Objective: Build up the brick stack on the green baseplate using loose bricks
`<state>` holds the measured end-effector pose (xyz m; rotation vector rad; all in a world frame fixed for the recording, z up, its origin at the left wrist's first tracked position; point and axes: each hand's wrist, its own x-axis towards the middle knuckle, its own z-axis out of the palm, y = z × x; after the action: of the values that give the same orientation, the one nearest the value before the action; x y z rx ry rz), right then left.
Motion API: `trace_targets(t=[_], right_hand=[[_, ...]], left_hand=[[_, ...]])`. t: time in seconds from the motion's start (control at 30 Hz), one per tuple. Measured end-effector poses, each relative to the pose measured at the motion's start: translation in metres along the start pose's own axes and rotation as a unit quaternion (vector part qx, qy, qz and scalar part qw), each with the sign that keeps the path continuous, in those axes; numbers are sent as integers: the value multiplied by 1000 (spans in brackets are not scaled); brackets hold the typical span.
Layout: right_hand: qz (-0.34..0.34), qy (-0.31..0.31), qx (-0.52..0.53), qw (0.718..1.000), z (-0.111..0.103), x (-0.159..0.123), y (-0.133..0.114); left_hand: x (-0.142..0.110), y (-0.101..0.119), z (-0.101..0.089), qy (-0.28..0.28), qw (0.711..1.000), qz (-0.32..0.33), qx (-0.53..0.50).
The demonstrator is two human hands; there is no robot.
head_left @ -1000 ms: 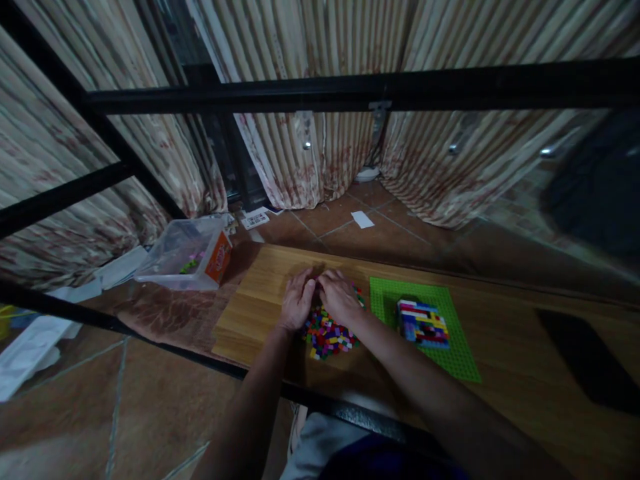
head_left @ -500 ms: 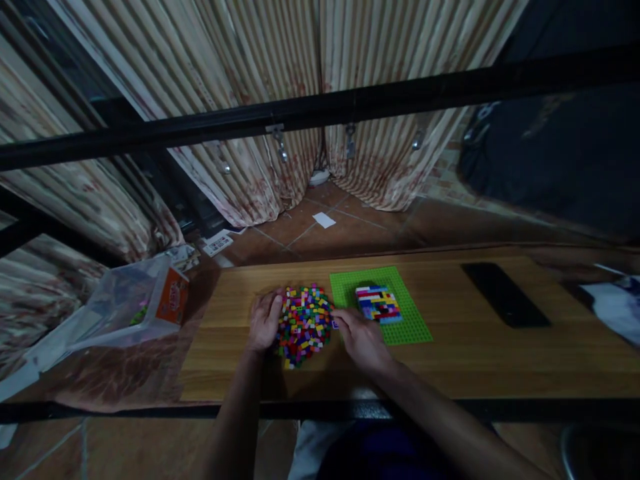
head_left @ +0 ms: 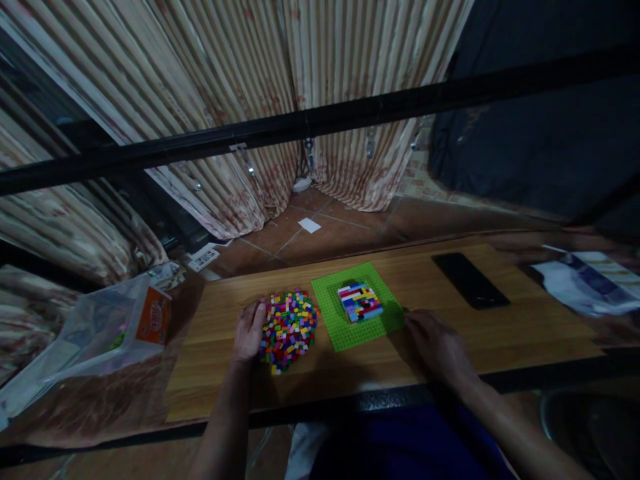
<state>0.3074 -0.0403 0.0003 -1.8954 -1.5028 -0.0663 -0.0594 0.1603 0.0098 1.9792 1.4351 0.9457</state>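
My left hand (head_left: pixel 249 331) lies on the table against the left edge of a heap of small coloured toy bricks (head_left: pixel 290 330). Its fingers are loosely stretched and nothing shows in them. A green studded baseplate (head_left: pixel 345 340) sits just right of the heap. On it stands a low block of coloured bricks (head_left: pixel 360 302), built in rows. My right hand (head_left: pixel 437 343) is at the baseplate's right corner, fingers drawn together in a pinch. Whatever they may hold is too small and dark to make out.
Right of the baseplate, a black phone (head_left: pixel 470 280) lies on the wooden table (head_left: pixel 200 347). A clear plastic bin (head_left: pixel 120 327) with an orange label stands off the left end. White packaging (head_left: pixel 590 280) is at the far right. A dark metal bar (head_left: pixel 340 120) crosses beyond the table.
My right hand has moved from the right edge of the brick heap across to the baseplate's right corner. My left hand stays by the heap. The whole view has shifted and tilted slightly.
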Motion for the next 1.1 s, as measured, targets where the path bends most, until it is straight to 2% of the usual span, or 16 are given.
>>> trace_targets(t=[0.1, 0.3, 0.63, 0.73, 0.83, 0.97, 1.1], right_hand=[[32, 13, -1, 999, 2, -2, 10], [81, -6, 14, 997, -2, -5, 6], [96, 23, 1, 995, 1, -4, 10], [90, 10, 43, 995, -4, 3, -3], [52, -5, 103, 993, -3, 16, -25], [-1, -24, 144, 989, 10, 36, -52], [-37, -60, 147, 987, 24, 50, -59]], left_hand=[[1, 3, -1, 2, 1000, -7, -4], [2, 6, -1, -1, 1000, -10, -15], [2, 2, -1, -3, 1000, -17, -12], [2, 2, 0, 4, 1000, -15, -9], [2, 3, 1, 14, 1000, -17, -4], [1, 7, 0, 9, 1000, -21, -3], [1, 7, 0, 8, 1000, -17, -2]])
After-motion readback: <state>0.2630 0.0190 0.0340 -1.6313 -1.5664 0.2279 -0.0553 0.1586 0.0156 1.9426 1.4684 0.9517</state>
